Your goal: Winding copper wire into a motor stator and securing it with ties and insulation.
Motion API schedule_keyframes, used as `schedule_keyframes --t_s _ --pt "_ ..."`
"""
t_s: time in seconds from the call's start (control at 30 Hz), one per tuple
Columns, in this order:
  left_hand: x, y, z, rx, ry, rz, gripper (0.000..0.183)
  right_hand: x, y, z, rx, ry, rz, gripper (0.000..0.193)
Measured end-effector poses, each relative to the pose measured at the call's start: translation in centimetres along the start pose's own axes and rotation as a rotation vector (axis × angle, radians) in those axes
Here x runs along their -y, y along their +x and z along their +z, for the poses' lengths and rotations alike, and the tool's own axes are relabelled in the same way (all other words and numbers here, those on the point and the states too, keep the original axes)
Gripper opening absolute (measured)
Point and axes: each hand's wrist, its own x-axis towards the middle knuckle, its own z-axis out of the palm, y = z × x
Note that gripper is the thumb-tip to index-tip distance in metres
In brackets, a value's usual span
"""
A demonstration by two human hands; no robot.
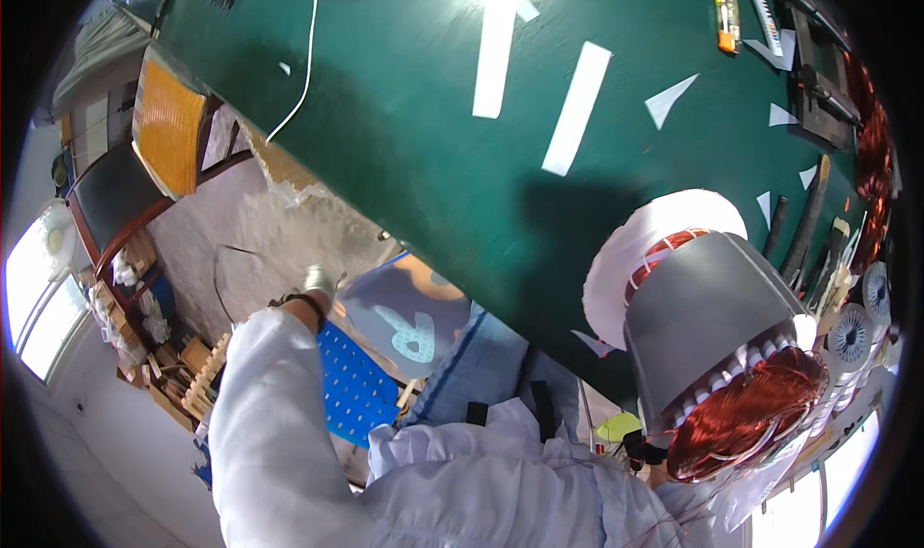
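Note:
A grey cylindrical motor stator (712, 307) stands tilted over the near right part of the table. Red-brown copper windings (746, 418) bulge from its near end, with white slot liners around them. At its far end, a white paper ring (611, 269) surrounds more winding. My left hand (316, 303), a dark band at its wrist, is out to the left, off the table. A small pale, silvery thing shows at its end; the fingers cannot be made out. Beside the stator's near end, only a sliver of my right hand (658, 475) shows, its fingers hidden.
White paper strips (577, 110) and scraps lie on the green table (414, 96). A yellow utility knife (726, 14), dark sticks (807, 216) and copper wire (874, 153) are along the right. A white cord (310, 57) crosses the left edge. Chairs (115, 197) stand at left.

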Motion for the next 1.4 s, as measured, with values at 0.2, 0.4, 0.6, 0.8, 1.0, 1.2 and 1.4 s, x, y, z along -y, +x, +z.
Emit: schedule_keyframes --t_s 0.2,0.4,0.6,0.8,1.0,1.2,1.4 --pt "3.9 -2.3 -22.2 -0.891 -0.196 -0.126 0.013 -0.8 6.5 1.3 0.108 0.081 -0.132 0.048" --pt "0.9 -1.4 -27.5 -0.993 -0.251 -0.027 0.014 -2.3 5.0 2.3 0.161 0.112 -0.159 0.047" --pt "1.8 -0.6 -37.2 -1.145 -0.175 0.128 0.016 -3.0 6.9 4.9 0.122 0.181 -0.279 0.047" --pt "-2.5 1.3 -37.5 -1.161 -0.173 0.315 0.018 0.8 6.7 6.5 -0.194 -0.552 -0.644 0.037" --pt "-0.7 0.3 -35.1 -1.211 -0.186 0.357 0.02 1.8 6.2 6.7 -0.183 -0.793 -0.753 0.013" --pt "2.7 -0.1 -30.0 -1.291 -0.19 0.344 0.022 -0.7 5.8 7.3 -0.496 -0.911 -1.094 0.01" --pt "2.4 -6.9 -27.9 -1.064 0.059 0.193 0.03 -1.4 3.3 9.9 -0.69 -0.841 -1.086 0.016"
